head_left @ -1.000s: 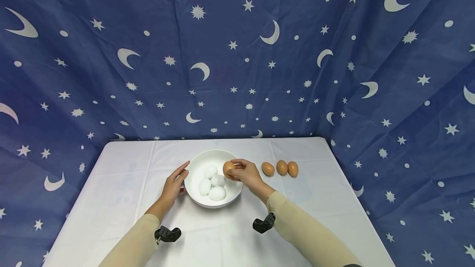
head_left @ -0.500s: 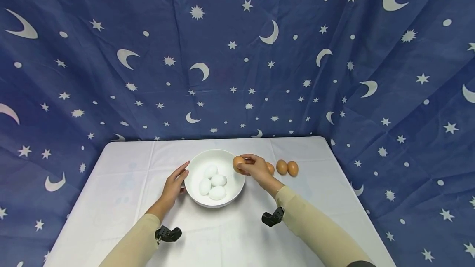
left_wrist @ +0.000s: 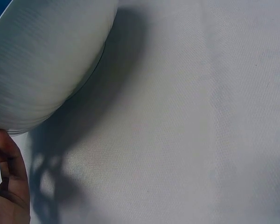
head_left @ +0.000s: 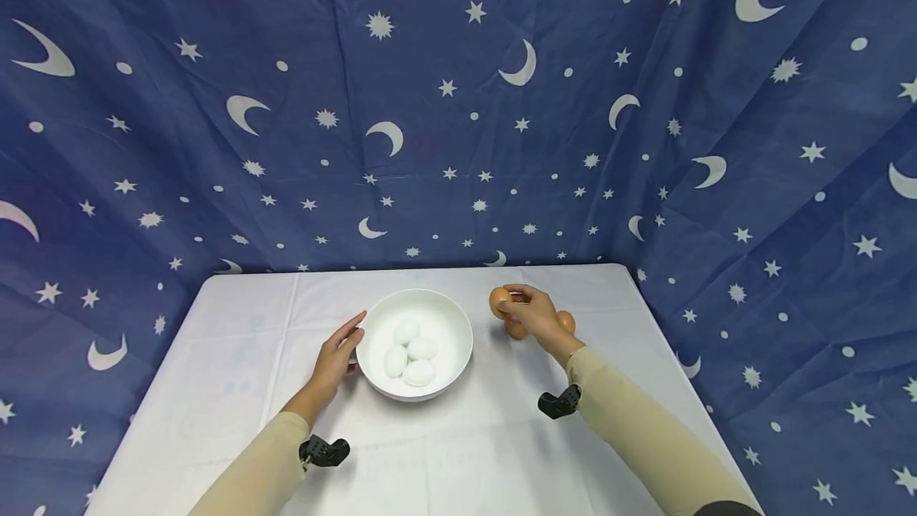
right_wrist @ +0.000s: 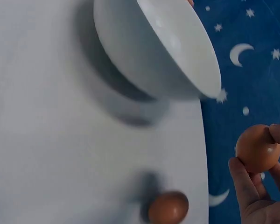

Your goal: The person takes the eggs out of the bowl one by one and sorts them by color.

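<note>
Hanging behind bowl (head_left: 450, 333), tablecloth (head_left: 458, 444): starry curtain (head_left: 430, 102)

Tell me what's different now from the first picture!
The right hand moved right, taking its brown egg from over the bowl to beside it, near the other brown eggs. It hasn't let go. In the head view, the hand now hides one of those other eggs. The left hand is still touching the bowl, which stayed put, and four white eggs are still inside.
</note>
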Motion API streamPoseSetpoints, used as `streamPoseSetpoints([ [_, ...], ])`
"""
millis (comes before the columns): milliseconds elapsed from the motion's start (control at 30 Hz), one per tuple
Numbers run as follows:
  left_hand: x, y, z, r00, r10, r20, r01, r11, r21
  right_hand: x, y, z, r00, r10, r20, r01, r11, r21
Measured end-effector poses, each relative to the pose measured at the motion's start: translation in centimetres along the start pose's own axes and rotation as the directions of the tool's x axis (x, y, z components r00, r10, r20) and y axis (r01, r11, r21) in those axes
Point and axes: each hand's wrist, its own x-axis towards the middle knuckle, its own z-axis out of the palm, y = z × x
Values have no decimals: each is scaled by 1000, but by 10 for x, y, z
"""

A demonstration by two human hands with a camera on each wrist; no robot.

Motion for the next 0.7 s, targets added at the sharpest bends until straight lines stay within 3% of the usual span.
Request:
streamPoseSetpoints([
  [333, 1, -1, 1, 1000, -1, -4, 1, 1000, 5, 20, 18, -63, 995, 60, -75, -48, 987, 152],
  [567, 2, -3, 1, 1000, 3, 0, -3, 1000, -1, 28, 42, -101, 984, 42, -174, -19, 991, 134],
  [700, 1, -3, 0, 1000, 1, 3, -1, 1000, 1, 32, 63, -116, 973, 93, -212, -65, 988, 137],
])
